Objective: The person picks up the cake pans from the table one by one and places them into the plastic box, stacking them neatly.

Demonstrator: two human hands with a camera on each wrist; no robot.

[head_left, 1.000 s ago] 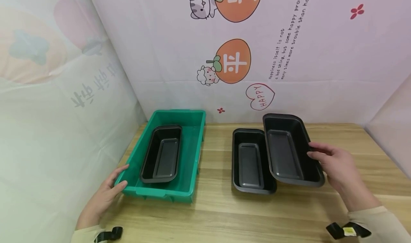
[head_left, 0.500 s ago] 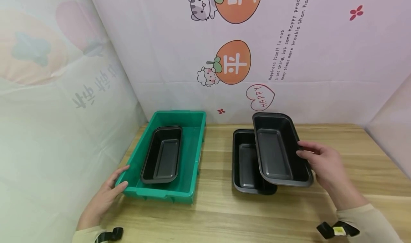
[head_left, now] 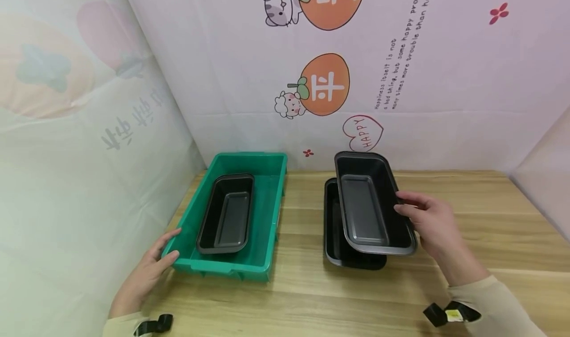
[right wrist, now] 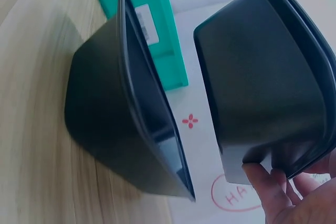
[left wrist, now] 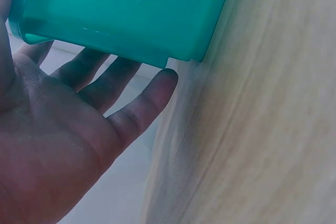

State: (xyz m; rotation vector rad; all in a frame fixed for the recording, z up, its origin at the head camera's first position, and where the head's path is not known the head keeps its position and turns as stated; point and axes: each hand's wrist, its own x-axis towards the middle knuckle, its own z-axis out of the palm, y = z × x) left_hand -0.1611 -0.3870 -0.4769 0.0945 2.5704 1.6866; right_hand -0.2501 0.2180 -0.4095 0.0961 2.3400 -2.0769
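Note:
My right hand (head_left: 427, 223) holds a black loaf pan (head_left: 362, 208) by its right long rim, thumb inside and fingers outside. This pan hangs tilted above a second black loaf pan (head_left: 333, 233) on the table, hiding much of it. Seen in the right wrist view, the lifted loaf pan (right wrist: 262, 72) is apart from the one on the table (right wrist: 97, 98). My left hand (head_left: 147, 272) grips the near left corner of a green plastic tray (head_left: 267, 218). Its fingers reach along the outer wall in the left wrist view. A third black loaf pan (head_left: 233, 218) lies inside the tray.
The wooden table (head_left: 303, 297) meets a white printed cloth backdrop (head_left: 231, 79) at the back. Another cloth wall (head_left: 89, 188) stands close on the left, beside my left arm. Bare wood lies between the tray and the pans.
My right hand has carried the raised loaf pan leftward, so that it covers more of the pan on the table. The left hand and the tray have stayed put.

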